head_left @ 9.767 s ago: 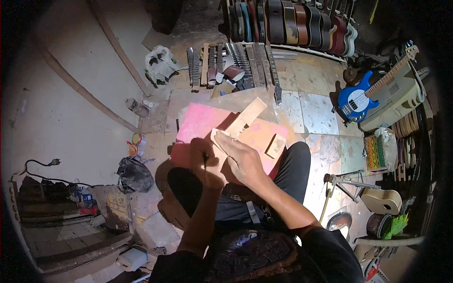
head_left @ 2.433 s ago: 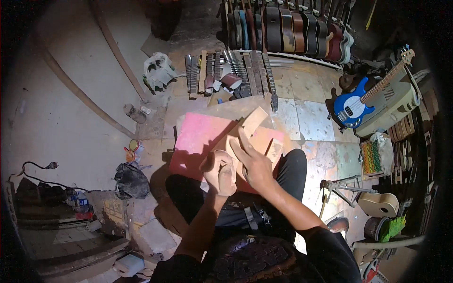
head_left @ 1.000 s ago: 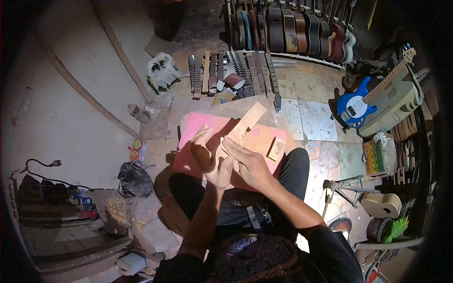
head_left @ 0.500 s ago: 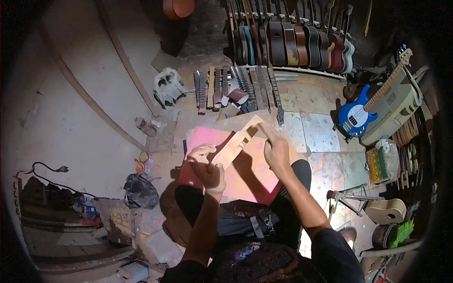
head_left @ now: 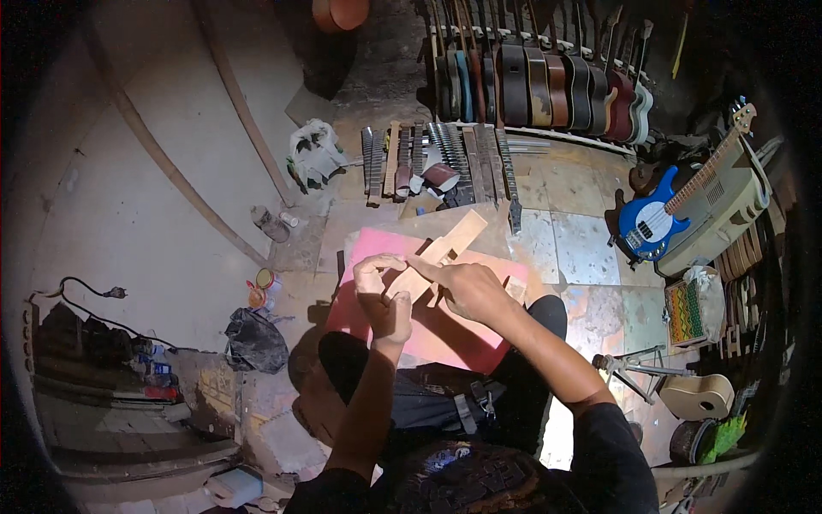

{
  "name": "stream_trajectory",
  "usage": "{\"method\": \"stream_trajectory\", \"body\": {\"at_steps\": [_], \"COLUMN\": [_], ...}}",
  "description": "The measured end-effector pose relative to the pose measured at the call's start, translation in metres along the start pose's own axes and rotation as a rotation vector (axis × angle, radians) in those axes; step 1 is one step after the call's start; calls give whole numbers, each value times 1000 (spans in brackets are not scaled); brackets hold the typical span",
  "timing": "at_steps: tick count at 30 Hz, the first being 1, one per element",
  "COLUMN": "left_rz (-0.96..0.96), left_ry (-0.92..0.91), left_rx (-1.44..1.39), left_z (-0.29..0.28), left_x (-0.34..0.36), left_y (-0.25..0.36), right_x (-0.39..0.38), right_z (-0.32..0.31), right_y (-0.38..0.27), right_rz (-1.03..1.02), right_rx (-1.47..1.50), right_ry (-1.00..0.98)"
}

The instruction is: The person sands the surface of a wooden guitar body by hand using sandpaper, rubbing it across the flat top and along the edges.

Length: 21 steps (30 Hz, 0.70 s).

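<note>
the notched wooden piece point(head_left: 462, 235) is held by its near end in the left grip point(head_left: 383, 301). it is touched by a finger of the right grip point(head_left: 471, 289), whose hold cannot be told. lengthwise, it is pointed ahead and right over a pink board point(head_left: 372, 244), with a wooden block point(head_left: 516, 288) near the right grip.

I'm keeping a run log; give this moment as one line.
left hand: holds wood | right hand: at wood | beneath: pink board

The wood piece point(head_left: 461, 236) at the right hand point(head_left: 473, 291) is pale tan; the board point(head_left: 374, 246) beneath that hand is pink. The guitar point(head_left: 653, 217) to its right is blue and white.
</note>
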State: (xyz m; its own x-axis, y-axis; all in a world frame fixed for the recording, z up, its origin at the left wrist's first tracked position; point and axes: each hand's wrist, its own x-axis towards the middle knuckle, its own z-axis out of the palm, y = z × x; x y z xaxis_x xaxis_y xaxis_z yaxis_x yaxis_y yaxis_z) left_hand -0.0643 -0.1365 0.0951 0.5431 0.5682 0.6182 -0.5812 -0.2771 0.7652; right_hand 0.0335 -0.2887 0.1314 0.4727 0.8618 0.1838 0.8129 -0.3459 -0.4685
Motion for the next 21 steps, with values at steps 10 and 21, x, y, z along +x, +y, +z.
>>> {"method": "stream_trajectory", "body": {"at_steps": [10, 21], "left_rz": [-32, -23], "left_ry": [48, 47], "left_rx": [-33, -21], "left_z": [-21, -11], "left_x": [16, 16], "left_y": [-14, -11], "right_x": [-15, -8], "right_z": [-19, 2], "right_y": [1, -14], "right_rz": [-16, 44], "right_rx": [120, -193], "right_ry": [58, 77]}}
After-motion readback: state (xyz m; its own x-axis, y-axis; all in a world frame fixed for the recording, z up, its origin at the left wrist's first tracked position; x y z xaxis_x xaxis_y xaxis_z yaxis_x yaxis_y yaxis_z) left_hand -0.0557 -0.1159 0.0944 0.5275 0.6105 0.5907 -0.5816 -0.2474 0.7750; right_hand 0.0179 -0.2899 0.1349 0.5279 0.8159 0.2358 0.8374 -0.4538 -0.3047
